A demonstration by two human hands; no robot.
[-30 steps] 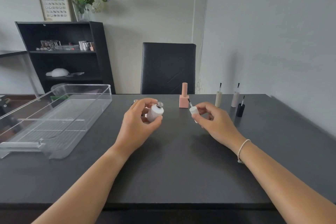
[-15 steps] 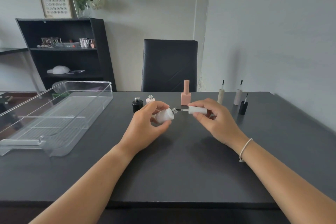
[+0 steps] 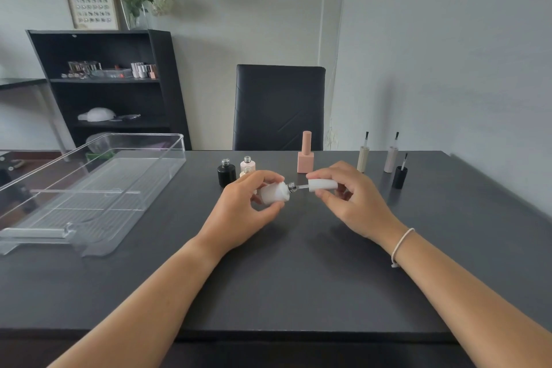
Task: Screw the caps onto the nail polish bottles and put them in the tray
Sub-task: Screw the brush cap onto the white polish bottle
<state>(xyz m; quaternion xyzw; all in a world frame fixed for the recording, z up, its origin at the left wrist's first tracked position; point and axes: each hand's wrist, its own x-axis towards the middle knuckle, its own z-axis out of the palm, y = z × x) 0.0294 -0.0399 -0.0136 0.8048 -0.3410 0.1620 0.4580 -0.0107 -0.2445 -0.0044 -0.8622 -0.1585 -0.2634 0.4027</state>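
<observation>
Two hands meet over the middle of the table (image 3: 298, 263). The left hand (image 3: 245, 212) grasps a white bottle (image 3: 274, 193), tipped on its side with the neck pointing right. The right hand (image 3: 349, 200) pinches a white cap (image 3: 322, 184), whose brush stem is partly inside the neck; cap and threads are not yet touching.

Near the far edge stand three open bottles: black (image 3: 226, 174), pink (image 3: 248, 164) and a cream one (image 3: 246, 171) half hidden behind the left hand. A capped peach bottle (image 3: 305, 155) stands just right of them. Three loose caps stand brush-up towards the far right corner: beige (image 3: 363, 157), grey (image 3: 391, 157) and black (image 3: 399, 175). The clear tray (image 3: 167, 170) lies at the left edge, holding no bottles.

Risks, as I judge them: with the bottle lying sideways, polish could run out at the neck if the cap goes in slowly. A cap that meets the threads askew may cross-thread and sit loose. A stray elbow or wrist could topple the open bottles close behind.
</observation>
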